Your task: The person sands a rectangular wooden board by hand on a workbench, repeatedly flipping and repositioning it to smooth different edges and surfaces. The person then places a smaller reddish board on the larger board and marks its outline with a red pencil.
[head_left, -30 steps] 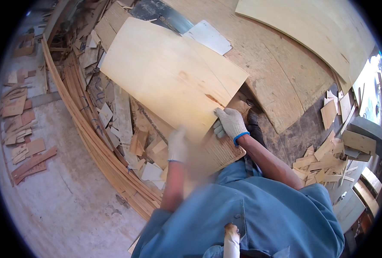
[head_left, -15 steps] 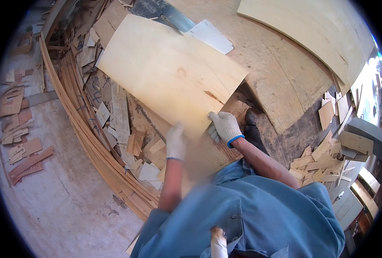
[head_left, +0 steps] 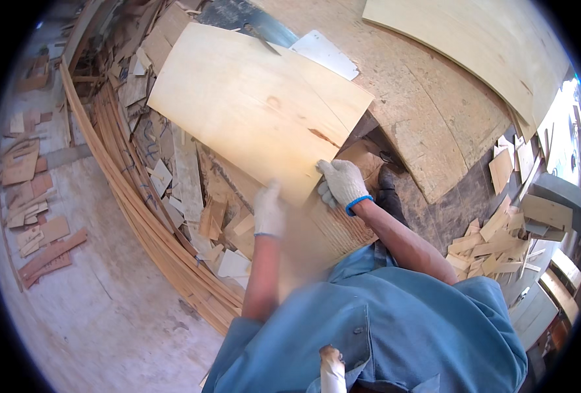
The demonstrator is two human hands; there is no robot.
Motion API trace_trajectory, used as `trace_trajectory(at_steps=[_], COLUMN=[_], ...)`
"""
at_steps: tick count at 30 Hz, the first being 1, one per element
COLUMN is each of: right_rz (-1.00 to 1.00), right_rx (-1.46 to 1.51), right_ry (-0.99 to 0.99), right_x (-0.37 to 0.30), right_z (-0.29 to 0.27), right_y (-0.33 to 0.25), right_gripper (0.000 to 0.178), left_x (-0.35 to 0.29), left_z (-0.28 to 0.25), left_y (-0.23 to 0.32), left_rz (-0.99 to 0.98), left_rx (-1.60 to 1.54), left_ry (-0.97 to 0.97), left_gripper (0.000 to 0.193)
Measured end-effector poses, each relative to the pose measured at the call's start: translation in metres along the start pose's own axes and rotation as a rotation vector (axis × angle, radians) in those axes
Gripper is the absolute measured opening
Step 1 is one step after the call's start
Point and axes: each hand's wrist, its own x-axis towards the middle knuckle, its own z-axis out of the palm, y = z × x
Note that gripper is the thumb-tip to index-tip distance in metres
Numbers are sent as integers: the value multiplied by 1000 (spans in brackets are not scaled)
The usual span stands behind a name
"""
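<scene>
A pale wood veneer sheet (head_left: 257,98) slants across the space in front of me, with a knot and a dark split near its right end. My right hand (head_left: 344,183), in a white knit glove with a blue cuff, grips its near right corner, thumb on top and fingers curled at the edge. At the near edge, my left hand (head_left: 269,213), gloved too, holds the sheet with the thumb side against it; its fingertips are partly hidden and a blurred patch lies beside it. Under the hands shows a ridged brown board (head_left: 343,229).
Long bent wood strips (head_left: 140,216) curve along the left, beside heaped offcuts. A large board (head_left: 434,111) lies to the right, with larger veneer sheets (head_left: 473,52) beyond it. Scrap pieces (head_left: 490,249) pile up at right. A white plate (head_left: 324,54) touches the sheet's far edge.
The sheet's right end has shifted slightly away from me. Both hands have moved a little the same way, keeping their hold. The view has shifted slightly.
</scene>
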Motion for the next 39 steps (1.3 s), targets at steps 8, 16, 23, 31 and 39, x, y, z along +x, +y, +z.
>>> trace_trajectory(at_steps=[8, 16, 23, 31, 39], right_rz=[-71, -162, -41, 186, 159], right_rx=[-10, -69, -237, -74, -63], right_ry=[36, 77, -14, 15, 34], right_x=[18, 34, 42, 58, 77], right_z=[5, 9, 3, 4, 6], right_y=[-7, -21, -59, -85, -103], right_gripper=[41, 40, 24, 37, 50], left_x=[9, 32, 47, 65, 78], left_z=[3, -7, -12, -13, -9], left_y=[20, 20, 29, 40, 64], left_rz=[256, 195, 13, 29, -35], left_rx=[372, 283, -119, -136, -278], left_ry=[-47, -51, -133, -42, -24], left_gripper=[44, 47, 44, 39, 41])
